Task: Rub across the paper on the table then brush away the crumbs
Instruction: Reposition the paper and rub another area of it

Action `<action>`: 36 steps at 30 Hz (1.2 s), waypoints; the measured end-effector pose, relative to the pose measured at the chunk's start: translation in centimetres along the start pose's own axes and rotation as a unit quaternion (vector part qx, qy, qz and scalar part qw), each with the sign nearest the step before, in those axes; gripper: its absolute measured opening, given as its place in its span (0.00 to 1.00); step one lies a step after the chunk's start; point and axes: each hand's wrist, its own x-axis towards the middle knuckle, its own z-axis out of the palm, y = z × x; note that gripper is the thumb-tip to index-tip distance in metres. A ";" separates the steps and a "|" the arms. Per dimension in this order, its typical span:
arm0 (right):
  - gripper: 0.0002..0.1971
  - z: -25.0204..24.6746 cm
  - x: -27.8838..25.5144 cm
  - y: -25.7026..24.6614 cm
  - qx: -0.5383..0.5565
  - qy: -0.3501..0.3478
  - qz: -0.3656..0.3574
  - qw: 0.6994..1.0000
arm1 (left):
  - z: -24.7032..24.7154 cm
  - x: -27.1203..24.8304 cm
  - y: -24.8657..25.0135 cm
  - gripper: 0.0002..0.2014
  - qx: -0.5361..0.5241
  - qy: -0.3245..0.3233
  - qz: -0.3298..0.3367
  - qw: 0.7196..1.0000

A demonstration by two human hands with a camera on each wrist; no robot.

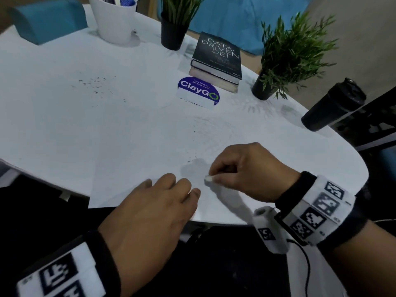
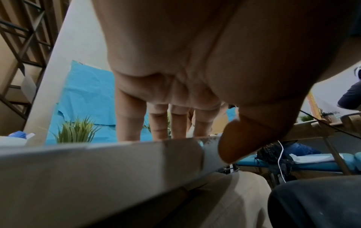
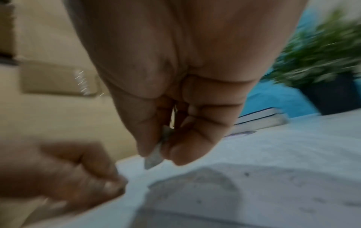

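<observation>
A white sheet of paper [image 1: 137,172] lies on the white table [image 1: 64,116] near its front edge, with faint pencil marks and dark crumbs [image 1: 194,131] on it. My right hand [image 1: 242,170] pinches a small whitish eraser [image 1: 207,178] between thumb and fingers, its tip at the paper beside a grey smudge [image 1: 194,168]. The right wrist view shows the eraser [image 3: 154,157] just above the sheet. My left hand [image 1: 162,202] lies flat on the paper's near part, fingers extended [image 2: 156,121], close to the eraser.
More crumbs [image 1: 96,84] are scattered on the table at the left. Behind stand a ClayGo sign [image 1: 199,92], stacked books [image 1: 216,61], two potted plants [image 1: 285,61], a white cup [image 1: 113,20] and a black bottle [image 1: 334,106] at the right edge.
</observation>
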 end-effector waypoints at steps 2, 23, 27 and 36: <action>0.03 0.2 0.9 -0.2 -0.024 -0.055 -0.019 0.998 | 0.2 0.0 -0.1 0.38 0.010 -0.011 0.004 1.000; 0.04 -1.3 3.5 -0.2 -0.064 -0.142 -0.073 0.985 | -1.3 -0.4 -0.8 0.37 -0.019 -0.020 0.034 0.999; 0.05 -2.0 6.6 1.8 -0.054 -0.049 -0.019 0.997 | -1.5 -0.2 -0.6 0.38 -0.005 -0.027 0.030 0.999; 0.05 -2.0 6.8 1.1 -0.053 -0.101 -0.040 0.993 | -1.0 -0.1 -0.6 0.36 -0.001 0.006 0.044 0.999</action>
